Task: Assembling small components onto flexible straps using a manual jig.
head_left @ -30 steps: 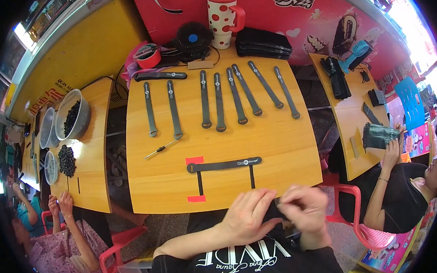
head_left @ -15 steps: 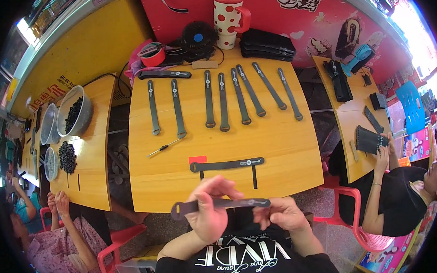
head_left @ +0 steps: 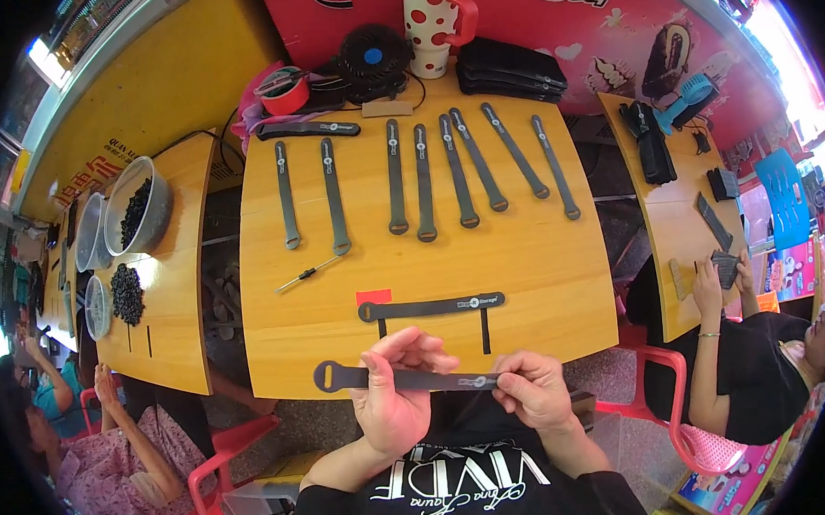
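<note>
A dark grey strap (head_left: 445, 380) with a slotted round end stretches between my two hands, in front of the table's near edge. My left hand (head_left: 398, 401) grips it near the slotted end, thumb across the top and the other fingers behind. At the strap's other end, beside a pale printed mark, my right hand (head_left: 534, 390) pinches the tip between thumb and fingers. Just beyond my hands, a similar strap (head_left: 424, 308) lies crosswise on the table, with a red patch (head_left: 374, 297) by its slotted end and a short black strip (head_left: 486, 332) under its right part.
Several straps (head_left: 395, 180) lie lengthwise across the table (head_left: 542, 270). A thin pointed tool (head_left: 312, 273) rests left of centre. At the back stand a spotted cup (head_left: 427, 27), a small fan (head_left: 371, 59) and a black stack (head_left: 511, 67). People work at both sides.
My right fingers have closed on the strap's tip; before, they were looser. The strap's slotted end has shifted slightly left and up, turning its flat face more into view.
</note>
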### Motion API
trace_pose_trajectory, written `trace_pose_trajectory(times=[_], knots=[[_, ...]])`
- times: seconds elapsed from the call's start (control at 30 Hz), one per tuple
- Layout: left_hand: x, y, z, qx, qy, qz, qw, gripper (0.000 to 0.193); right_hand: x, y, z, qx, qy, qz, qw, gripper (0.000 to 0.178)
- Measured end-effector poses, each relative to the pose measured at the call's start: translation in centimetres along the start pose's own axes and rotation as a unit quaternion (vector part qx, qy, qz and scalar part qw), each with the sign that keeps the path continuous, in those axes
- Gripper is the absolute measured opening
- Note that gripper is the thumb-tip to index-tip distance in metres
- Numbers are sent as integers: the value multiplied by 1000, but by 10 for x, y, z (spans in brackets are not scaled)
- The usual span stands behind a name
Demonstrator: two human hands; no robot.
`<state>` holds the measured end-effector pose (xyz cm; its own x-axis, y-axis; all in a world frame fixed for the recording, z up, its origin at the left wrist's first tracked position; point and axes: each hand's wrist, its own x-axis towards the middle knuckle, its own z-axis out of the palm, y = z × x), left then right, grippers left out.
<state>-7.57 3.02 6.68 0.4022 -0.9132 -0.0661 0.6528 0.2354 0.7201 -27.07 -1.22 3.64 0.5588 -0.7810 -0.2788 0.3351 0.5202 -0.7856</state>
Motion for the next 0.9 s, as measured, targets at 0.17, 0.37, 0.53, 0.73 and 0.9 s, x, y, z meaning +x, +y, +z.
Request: trace_pose_trajectory(times=[0.17, 0.37, 0.53, 0.73, 0.9], knots=[[9, 9, -48, 254, 12, -56, 965, 36, 6, -13, -13, -120, 77, -68, 987, 2], [12, 29, -75, 289, 47, -142, 945, 18, 24, -10, -17, -124, 103, -74, 984, 4], [29, 27, -79, 196, 40, -130, 971, 25, 40, -3, -22, -213, 121, -181, 953, 6], [37, 23, -83, 241, 78, -101, 962, 24, 48, -5, -18, -175, 174, -133, 960, 14], [41, 17, -85, 307, 109, -71, 943, 19, 57, -4, -16, -248, 183, -152, 939, 16]])
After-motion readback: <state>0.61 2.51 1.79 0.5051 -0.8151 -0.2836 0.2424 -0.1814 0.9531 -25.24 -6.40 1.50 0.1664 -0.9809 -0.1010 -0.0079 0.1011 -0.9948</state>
